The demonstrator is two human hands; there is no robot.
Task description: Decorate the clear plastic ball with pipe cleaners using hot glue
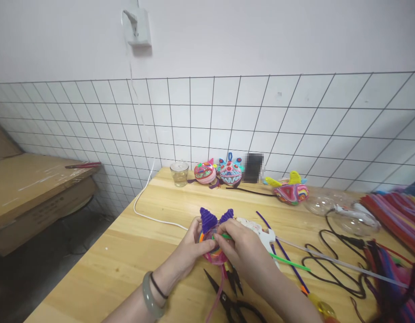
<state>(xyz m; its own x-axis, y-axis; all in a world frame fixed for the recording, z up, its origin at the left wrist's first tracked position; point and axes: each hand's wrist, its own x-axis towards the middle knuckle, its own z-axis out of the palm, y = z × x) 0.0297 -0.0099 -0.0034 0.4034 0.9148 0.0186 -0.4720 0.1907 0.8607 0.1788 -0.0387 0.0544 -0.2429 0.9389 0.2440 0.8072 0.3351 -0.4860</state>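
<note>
My left hand (193, 242) is closed around the side of a round pipe-cleaner craft ball (210, 256) with pink and orange edging and two purple ears (208, 220) on top. The thumb presses on its front. With fingers pinched, my right hand (244, 244) holds a green pipe cleaner (290, 261) against the ball's front; its long end trails out to the right past the hand. A pink strand (218, 291) hangs below the ball. Black-handled scissors (229, 305) and dark-tipped pliers (234, 280) lie beneath my hands. Part of the ball is hidden by my fingers.
Behind stand a glass cup (179, 174), a pink craft ball (205, 172), a blue-and-pink one (230, 173) and a fish-like one (291, 193). Clear plastic shells (323, 202), black cord (338, 242) and pipe-cleaner bundles (395, 220) lie right. A white cable (160, 220) crosses the table's left.
</note>
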